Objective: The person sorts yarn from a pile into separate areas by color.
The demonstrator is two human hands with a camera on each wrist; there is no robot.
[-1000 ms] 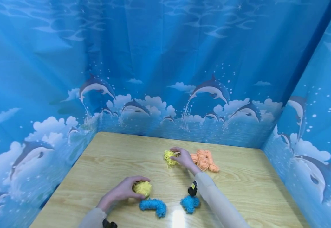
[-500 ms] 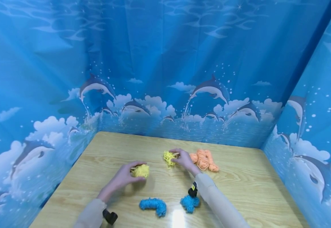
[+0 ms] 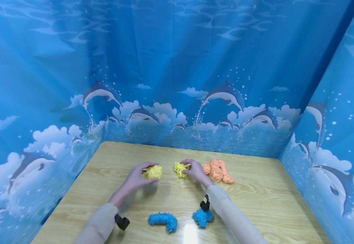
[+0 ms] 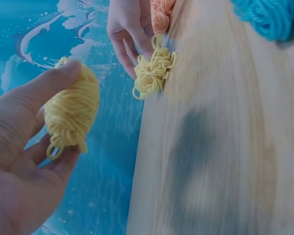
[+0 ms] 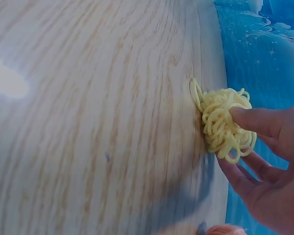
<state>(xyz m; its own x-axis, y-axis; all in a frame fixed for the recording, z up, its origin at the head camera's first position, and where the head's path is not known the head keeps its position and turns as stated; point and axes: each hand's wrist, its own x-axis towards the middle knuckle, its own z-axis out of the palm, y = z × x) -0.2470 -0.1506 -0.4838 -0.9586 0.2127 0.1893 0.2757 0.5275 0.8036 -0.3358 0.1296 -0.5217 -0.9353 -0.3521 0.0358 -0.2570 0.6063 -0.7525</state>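
Observation:
My left hand (image 3: 138, 177) grips a pale yellow ball of yarn (image 4: 73, 107) between thumb and fingers, raised over the table, its shadow falling on the wood below. A second yellow yarn bundle (image 5: 224, 122), looser and with loops sticking out, is pinched by my right hand (image 3: 196, 170) at the tabletop. In the head view the two yellow bundles are a short gap apart, the left hand's one to the left. Just right of the right hand lie several peach yarn bundles (image 3: 217, 170) side by side.
Toward the front of the wooden table (image 3: 119, 152) lie a curved blue yarn skein (image 3: 163, 220) and a smaller blue yarn bundle (image 3: 202, 218), the latter close beneath the right wrist's black camera (image 3: 205, 204). A blue dolphin-print curtain (image 3: 171, 84) stands behind the table and along its sides.
My left hand has lifted the yellow yarn ball from beside the curved blue skein and carried it toward the back, then rightward toward the other yellow bundle. The right hand has stayed almost still.

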